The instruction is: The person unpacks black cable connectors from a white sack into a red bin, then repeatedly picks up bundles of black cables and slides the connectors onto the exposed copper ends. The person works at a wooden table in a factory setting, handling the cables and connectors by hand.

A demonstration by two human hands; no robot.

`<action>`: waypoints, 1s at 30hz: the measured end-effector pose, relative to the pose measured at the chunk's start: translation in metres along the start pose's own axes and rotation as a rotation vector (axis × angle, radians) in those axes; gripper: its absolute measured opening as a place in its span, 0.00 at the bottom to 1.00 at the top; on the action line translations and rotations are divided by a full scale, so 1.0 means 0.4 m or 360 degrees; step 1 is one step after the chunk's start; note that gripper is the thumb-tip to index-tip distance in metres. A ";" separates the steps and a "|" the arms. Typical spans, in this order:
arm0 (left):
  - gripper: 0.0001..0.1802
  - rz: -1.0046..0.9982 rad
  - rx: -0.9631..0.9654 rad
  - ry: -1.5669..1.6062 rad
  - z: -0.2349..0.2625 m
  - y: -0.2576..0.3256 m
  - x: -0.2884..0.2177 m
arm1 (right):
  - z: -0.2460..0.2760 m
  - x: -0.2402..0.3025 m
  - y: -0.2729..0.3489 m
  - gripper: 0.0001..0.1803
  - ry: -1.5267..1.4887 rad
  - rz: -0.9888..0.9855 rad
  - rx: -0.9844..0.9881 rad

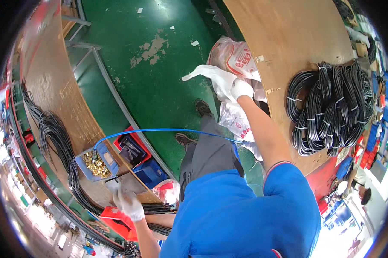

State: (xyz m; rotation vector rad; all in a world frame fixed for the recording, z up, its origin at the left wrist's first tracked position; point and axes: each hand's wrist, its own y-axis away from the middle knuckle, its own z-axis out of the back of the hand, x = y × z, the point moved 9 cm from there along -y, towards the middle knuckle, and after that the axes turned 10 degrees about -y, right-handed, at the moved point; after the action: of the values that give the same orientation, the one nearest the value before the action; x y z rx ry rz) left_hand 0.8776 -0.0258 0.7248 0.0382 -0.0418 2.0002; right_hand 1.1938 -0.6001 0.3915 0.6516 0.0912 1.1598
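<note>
Cables (pixel 52 137) lie in a long black run along the wooden bench (pixel 52 81) on my far left, trailing down toward the lower edge of the view. Just right of them sits a small blue bin (pixel 96 162) holding brass-coloured parts, with a red bin (pixel 131 146) and a darker blue bin (pixel 150 173) beside it at the bench edge. My left hand (pixel 127 201), in a white glove, hangs just below the blue bin over the bench; it is blurred, the fingers look loosely curled, and I cannot tell whether it is pinching anything. A red tray (pixel 119 219) lies right under that hand, next to more black cable ends. A thin blue hose (pixel 168 130) arcs from the small blue bin across the green floor (pixel 159 64) toward my middle. My grey trouser leg and dark shoe (pixel 202 107) show over the floor between the two benches. Further right, my right hand (pixel 240 88), also gloved in white, is stretched out and closed on a white plastic bag (pixel 213 77), gripping its bunched edge. That bag hangs at the rim of the second wooden table (pixel 288 38), against another plastic bag with red print (pixel 235 56). On the far right of that table rests a thick bundle of coiled black cables (pixel 331 107) bound with white ties, well apart from my right hand.
</note>
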 end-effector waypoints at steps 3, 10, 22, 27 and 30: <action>0.22 -0.0478 0.0104 0.0409 -0.054 -0.210 -0.417 | 0.045 -0.118 0.036 0.19 -0.0297 -0.0046 -0.0125; 0.22 -0.1447 0.0572 0.0602 -0.454 -0.265 -1.144 | 0.139 0.009 0.136 0.35 -0.0650 0.0211 -0.0256; 0.29 -0.1674 0.0246 0.0464 -0.678 -0.226 -1.266 | -0.009 0.014 0.099 0.14 -0.0640 0.0078 -0.0083; 0.32 -0.1813 0.0167 0.0723 -0.633 -0.191 -1.373 | 0.111 -0.123 0.133 0.18 -0.1154 0.0051 -0.0288; 0.34 -0.1573 0.0185 0.0645 -0.650 -0.231 -1.415 | 0.112 -0.185 0.168 0.16 -0.1519 -0.0008 -0.0341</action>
State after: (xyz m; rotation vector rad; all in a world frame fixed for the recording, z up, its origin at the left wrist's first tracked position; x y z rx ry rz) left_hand 1.1952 -0.4891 0.4400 -0.2315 0.3003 0.9914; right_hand 1.1253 -0.6679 0.4437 0.9462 -0.8265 0.7418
